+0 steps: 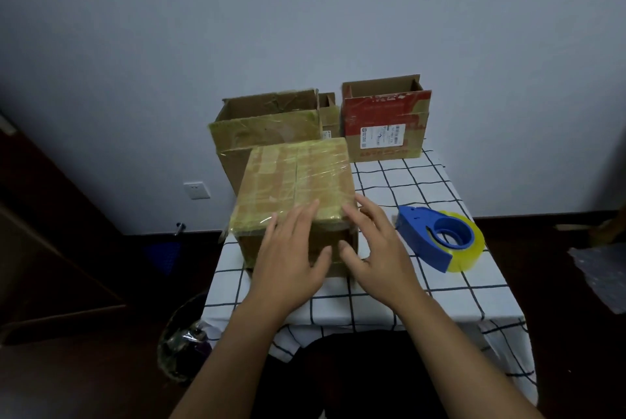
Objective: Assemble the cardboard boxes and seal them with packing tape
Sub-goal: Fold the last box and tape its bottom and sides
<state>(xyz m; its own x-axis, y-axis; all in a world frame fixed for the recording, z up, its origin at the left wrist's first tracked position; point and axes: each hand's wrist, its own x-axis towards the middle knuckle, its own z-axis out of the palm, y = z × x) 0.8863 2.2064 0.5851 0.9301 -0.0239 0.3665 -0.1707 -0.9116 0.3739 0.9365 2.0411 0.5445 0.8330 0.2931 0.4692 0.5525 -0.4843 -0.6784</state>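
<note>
1. My left hand [290, 251] lies on the near top edge of the box [298, 181], fingers straight and spread wide, tips flat on the taped top. It grips nothing.
2. My right hand [374, 249] is at the box's near right corner, fingers straight and relaxed, also gripping nothing. Whether its palm touches the cardboard I cannot tell.
3. The box sits at the table's [474, 300] left edge, about midway between near and far edges. Its top is closed and crossed with yellowish tape. The centre seam runs from me toward the wall.
4. Long axis: the top looks close to square, so I judge none clear. The box is turned slightly, far side swung to the right, and the top tilts toward me.
5. The near side looks dark, as if recessed or open. I cannot tell which.
6. Judged step: pressing down the tape on the near edge, or getting ready to turn the box. To do it well, keep both palms flat, rub from the seam outward to clear bubbles, and hold the box against sliding off the left edge.
7. The dispenser [440, 237] lies at the right edge, near my right hand, blue nose toward the box.
8. Two open boxes stand at the far edge: a brown one [267, 124] and a red one [386, 120].
</note>
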